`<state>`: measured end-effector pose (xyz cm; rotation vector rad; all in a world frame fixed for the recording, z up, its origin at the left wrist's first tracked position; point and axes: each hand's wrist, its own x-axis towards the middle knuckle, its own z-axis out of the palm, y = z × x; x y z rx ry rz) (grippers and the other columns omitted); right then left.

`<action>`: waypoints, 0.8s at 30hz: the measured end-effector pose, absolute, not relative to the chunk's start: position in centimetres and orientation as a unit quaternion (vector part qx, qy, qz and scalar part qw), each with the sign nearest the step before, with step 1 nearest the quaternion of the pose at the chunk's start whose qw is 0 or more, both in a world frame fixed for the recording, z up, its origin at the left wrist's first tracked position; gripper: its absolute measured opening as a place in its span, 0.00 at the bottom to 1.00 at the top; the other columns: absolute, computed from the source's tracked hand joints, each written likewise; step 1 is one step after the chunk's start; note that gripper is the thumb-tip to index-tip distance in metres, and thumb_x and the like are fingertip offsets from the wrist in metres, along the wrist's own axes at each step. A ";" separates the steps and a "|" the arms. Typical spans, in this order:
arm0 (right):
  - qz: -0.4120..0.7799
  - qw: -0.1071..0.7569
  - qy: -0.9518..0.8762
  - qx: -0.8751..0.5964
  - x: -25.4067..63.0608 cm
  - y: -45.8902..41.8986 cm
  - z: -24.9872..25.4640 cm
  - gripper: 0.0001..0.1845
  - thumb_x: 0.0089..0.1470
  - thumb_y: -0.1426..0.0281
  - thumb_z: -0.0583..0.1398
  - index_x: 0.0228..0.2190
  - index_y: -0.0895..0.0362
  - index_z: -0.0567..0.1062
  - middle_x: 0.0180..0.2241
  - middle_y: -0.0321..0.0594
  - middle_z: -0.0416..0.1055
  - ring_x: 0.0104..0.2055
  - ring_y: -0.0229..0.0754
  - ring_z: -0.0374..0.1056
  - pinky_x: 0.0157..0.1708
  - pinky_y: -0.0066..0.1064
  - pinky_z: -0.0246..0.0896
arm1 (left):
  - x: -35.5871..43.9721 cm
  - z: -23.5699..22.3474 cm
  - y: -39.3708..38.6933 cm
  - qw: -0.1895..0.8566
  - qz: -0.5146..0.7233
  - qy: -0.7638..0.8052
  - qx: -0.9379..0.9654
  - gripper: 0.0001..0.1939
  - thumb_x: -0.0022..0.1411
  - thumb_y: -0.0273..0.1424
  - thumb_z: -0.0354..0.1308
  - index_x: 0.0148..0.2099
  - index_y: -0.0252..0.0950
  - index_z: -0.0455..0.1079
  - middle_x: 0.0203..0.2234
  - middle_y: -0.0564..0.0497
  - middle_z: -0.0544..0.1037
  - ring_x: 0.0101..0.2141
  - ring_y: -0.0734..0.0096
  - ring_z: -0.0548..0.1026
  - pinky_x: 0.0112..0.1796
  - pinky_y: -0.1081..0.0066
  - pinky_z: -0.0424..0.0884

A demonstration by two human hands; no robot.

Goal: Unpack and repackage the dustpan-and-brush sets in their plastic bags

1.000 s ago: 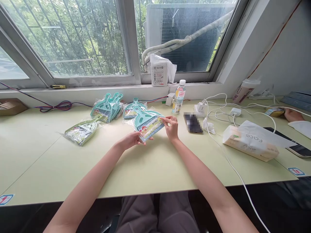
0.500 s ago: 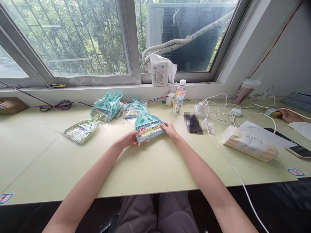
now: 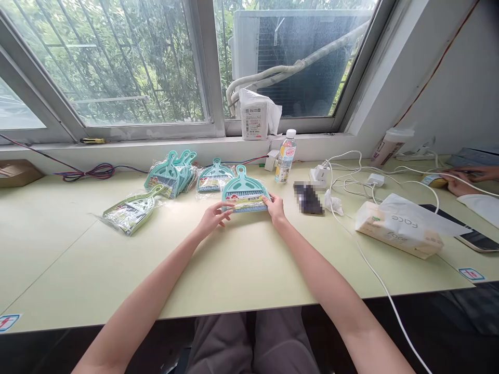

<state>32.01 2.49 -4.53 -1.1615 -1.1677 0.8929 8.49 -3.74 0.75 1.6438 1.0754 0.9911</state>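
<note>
A teal dustpan and brush set [image 3: 245, 188] in clear wrapping, with a printed label across it, is tilted toward me over the table, its handle pointing away. My right hand [image 3: 276, 209] grips its right edge, thumb on the front. At its lower left corner is my left hand [image 3: 211, 220], fingers apart and loosely touching the pack. Another teal dustpan set [image 3: 214, 176] lies just behind it. Farther left are several overlapping teal sets [image 3: 169, 175] and one olive-green dustpan set [image 3: 130, 210], all wrapped in plastic.
A bottle [image 3: 286, 157], a blurred dark object [image 3: 309, 198] and a crumpled tissue [image 3: 334, 202] are on the right. Beyond them are white cables, a tissue pack [image 3: 397, 231] and a phone [image 3: 477, 240]. Another person's hands [image 3: 465, 182] show at the far right. A cardboard box [image 3: 19, 173] stands far left.
The held dustpan set has moved slightly right and away from me and turned straighter. My left hand's fingers have loosened at its corner; my right hand keeps its grip.
</note>
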 end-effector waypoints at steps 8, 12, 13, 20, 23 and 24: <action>0.420 0.603 -0.467 -0.492 31.0 1.6 -3.6 0.25 0.45 0.58 0.62 0.44 0.58 0.72 0.38 0.45 0.76 0.40 0.45 0.72 0.43 0.39 0.67 | 9.3 0.1 -3.9 0.445 0.488 0.462 0.592 0.20 0.56 0.46 0.57 0.40 0.34 0.68 0.40 0.45 0.75 0.30 0.69 0.77 0.26 0.72 0.74; 0.429 0.610 -0.484 -0.457 30.6 1.1 -3.1 0.24 0.45 0.56 0.62 0.42 0.57 0.70 0.37 0.44 0.76 0.39 0.44 0.72 0.42 0.38 0.67 | 9.5 0.1 -4.3 0.423 0.546 0.462 0.556 0.35 0.58 0.38 0.57 0.63 0.47 0.46 0.38 0.51 0.75 0.22 0.77 0.75 0.28 0.69 0.76; 0.432 0.614 -0.487 -0.447 30.5 1.0 -3.0 0.24 0.45 0.55 0.62 0.41 0.56 0.69 0.36 0.43 0.76 0.39 0.44 0.72 0.42 0.38 0.67 | 9.4 0.1 -4.2 0.420 0.555 0.467 0.545 0.40 0.58 0.36 0.57 0.65 0.48 0.38 0.38 0.52 0.76 0.21 0.77 0.74 0.29 0.69 0.76; 0.448 0.597 -0.522 -0.412 30.0 0.6 -3.0 0.24 0.46 0.51 0.61 0.39 0.54 0.66 0.35 0.40 0.75 0.37 0.42 0.71 0.40 0.37 0.67 | 8.6 -0.4 -2.9 0.443 0.498 0.494 0.558 0.27 0.54 0.43 0.60 0.51 0.32 0.61 0.38 0.43 0.75 0.25 0.70 0.75 0.21 0.72 0.74; 0.465 0.586 -0.519 -0.413 29.8 0.4 -2.8 0.25 0.48 0.49 0.59 0.41 0.53 0.66 0.38 0.41 0.74 0.41 0.43 0.70 0.42 0.37 0.67 | 8.8 -0.5 -2.8 0.451 0.504 0.487 0.552 0.24 0.55 0.44 0.59 0.47 0.32 0.62 0.40 0.43 0.75 0.28 0.69 0.75 0.20 0.73 0.73; 0.479 0.580 -0.514 -0.412 29.8 0.3 -2.7 0.25 0.49 0.48 0.57 0.41 0.53 0.65 0.40 0.41 0.74 0.42 0.44 0.70 0.42 0.37 0.67 | 8.9 -0.5 -2.9 0.459 0.506 0.483 0.548 0.23 0.55 0.43 0.58 0.47 0.32 0.61 0.39 0.43 0.75 0.27 0.69 0.75 0.20 0.73 0.73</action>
